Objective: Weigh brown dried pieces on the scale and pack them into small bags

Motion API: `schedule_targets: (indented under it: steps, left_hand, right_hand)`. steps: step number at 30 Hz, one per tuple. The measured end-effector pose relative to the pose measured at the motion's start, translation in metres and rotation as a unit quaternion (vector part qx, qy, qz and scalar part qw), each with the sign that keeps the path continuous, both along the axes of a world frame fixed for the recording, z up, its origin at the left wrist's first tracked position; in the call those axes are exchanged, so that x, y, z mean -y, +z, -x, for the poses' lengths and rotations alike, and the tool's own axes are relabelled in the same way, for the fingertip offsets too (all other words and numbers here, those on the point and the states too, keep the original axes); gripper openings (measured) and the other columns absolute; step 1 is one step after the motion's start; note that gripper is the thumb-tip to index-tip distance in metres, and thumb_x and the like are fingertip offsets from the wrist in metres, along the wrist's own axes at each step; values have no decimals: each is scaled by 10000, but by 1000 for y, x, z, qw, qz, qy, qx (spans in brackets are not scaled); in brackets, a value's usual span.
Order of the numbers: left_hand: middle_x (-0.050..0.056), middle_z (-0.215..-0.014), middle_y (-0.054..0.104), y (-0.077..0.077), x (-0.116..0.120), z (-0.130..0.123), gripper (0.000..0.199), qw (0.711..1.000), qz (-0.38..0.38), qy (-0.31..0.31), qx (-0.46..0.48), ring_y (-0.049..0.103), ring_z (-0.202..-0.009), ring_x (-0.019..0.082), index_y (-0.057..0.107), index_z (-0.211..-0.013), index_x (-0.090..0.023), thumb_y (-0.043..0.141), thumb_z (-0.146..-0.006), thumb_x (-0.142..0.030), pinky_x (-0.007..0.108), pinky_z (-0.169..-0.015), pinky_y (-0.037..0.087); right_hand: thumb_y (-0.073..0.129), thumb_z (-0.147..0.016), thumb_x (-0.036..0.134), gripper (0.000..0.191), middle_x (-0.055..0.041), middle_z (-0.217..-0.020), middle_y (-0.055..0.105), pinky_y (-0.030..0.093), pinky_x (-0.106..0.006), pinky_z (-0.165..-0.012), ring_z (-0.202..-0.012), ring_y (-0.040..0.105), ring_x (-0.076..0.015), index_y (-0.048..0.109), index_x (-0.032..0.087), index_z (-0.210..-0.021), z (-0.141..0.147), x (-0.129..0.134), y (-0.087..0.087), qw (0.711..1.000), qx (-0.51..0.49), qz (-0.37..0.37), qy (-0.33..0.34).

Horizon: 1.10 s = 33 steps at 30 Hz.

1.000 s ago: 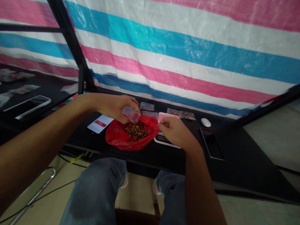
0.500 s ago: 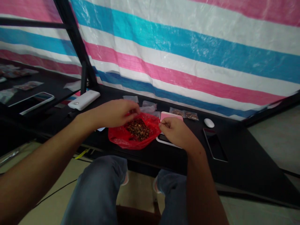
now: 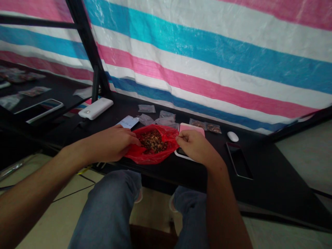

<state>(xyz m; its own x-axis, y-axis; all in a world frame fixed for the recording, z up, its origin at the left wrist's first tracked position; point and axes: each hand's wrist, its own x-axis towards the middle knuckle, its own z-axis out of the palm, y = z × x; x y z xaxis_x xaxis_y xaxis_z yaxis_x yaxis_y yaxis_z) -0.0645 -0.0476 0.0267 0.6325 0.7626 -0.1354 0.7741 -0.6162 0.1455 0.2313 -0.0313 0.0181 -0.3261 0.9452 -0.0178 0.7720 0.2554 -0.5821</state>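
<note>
A red plastic bag [image 3: 147,159] lies spread at the table's front edge, its mouth open upward. Inside is a heap of small brown dried pieces [image 3: 155,142], too small to name. My left hand [image 3: 114,142] is closed on the bag's left rim, fingertips at the inner side. At the opposite rim, my right hand [image 3: 194,143] pinches the red plastic between thumb and fingers. Under and behind that hand sits a white kitchen scale with a pink top [image 3: 190,128], partly covered.
Small clear bags [image 3: 166,119] lie behind the red bag, near filled sachets [image 3: 206,126]. A white mouse [image 3: 232,136] and a phone [image 3: 238,160] are on the right. Leftward are a labelled card [image 3: 128,121], a white power bank [image 3: 96,108] and a black frame post [image 3: 86,45].
My left hand has moved left and down from above the heap to the bag's left rim, uncovering the card. My right hand keeps its pinch. The view has shifted slightly.
</note>
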Motion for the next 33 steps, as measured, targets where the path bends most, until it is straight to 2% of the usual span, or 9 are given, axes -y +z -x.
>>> schedule_targets:
  steps: [6, 9, 12, 18, 22, 25, 28, 31, 33]
  left_hand:
    - [2, -1111, 812, 12, -2, 2, 481, 998, -5, -46, 42, 718, -1047, 203, 814, -1089, -308, 493, -859, -33, 333, -991, 482]
    - [31, -1004, 778, 16, -4, 8, 376, 994, -28, -46, 92, 688, -985, 205, 790, -916, -252, 494, -820, -40, 309, -919, 505]
    - [57, -965, 733, 24, -6, 11, 277, 986, -68, -29, 146, 661, -965, 199, 705, -768, -211, 477, -849, -77, 296, -880, 506]
    - [83, -1105, 720, 44, -1, 14, 307, 968, -161, 38, 191, 641, -1040, 167, 643, -714, -170, 420, -893, -58, 305, -925, 492]
    - [51, -1099, 775, 42, 9, 16, 390, 988, -103, 0, 117, 651, -1149, 213, 776, -829, -207, 436, -802, -19, 379, -1067, 468]
    - [44, -1151, 784, 39, 18, 8, 391, 987, -61, -4, 151, 667, -1183, 229, 798, -958, -232, 460, -856, -63, 357, -1074, 482]
    - [47, -1071, 792, 36, 18, -9, 351, 986, -30, 26, 164, 729, -958, 200, 761, -1036, -225, 454, -911, -109, 304, -888, 531]
    - [63, -907, 789, 31, 10, -27, 302, 995, 20, 83, 42, 729, -792, 215, 737, -1063, -223, 456, -963, -175, 302, -737, 517]
    - [113, -882, 787, 23, 4, -36, 302, 992, 48, 110, -39, 734, -766, 252, 733, -1064, -191, 440, -1003, -229, 330, -698, 515]
  right_hand:
    - [520, -907, 248, 308, 14, -574, 527, 236, -310, -550, -554, 482, -132, 533, 205, -602, -3, 1, 4, 1000, -5, -12, -5]
    - [528, -888, 246, 319, 25, -546, 499, 247, -300, -548, -534, 446, -123, 516, 206, -572, -6, 3, 8, 999, -30, -26, -9]
    - [532, -887, 277, 311, 20, -565, 525, 280, -287, -562, -554, 466, -127, 571, 195, -589, -5, 5, 12, 995, -80, -55, -23]
    - [558, -902, 362, 304, 15, -600, 567, 336, -284, -600, -592, 499, -140, 684, 175, -699, -4, 5, 14, 980, -169, -98, -42]
    - [575, -909, 325, 301, 12, -576, 573, 321, -284, -582, -566, 511, -143, 644, 194, -647, -9, 10, 18, 994, -68, -81, -43]
    - [619, -920, 292, 145, -16, -722, 702, 378, -287, -625, -644, 597, -171, 720, 202, -869, -1, 25, 28, 982, -33, -169, -83]
    - [539, -971, 181, 189, -58, -951, 782, 473, -301, -775, -859, 702, -194, 718, 196, -1031, 22, 40, 37, 970, -79, -231, 11]
    - [495, -933, 52, 295, -65, -1077, 803, 494, -315, -886, -1021, 733, -210, 731, 197, -1035, 49, 42, 31, 976, -21, -146, 158]
    - [493, -928, 36, 308, -101, -1071, 808, 507, -337, -844, -1018, 751, -248, 742, 185, -1031, 60, 32, 20, 979, 81, -83, 165]
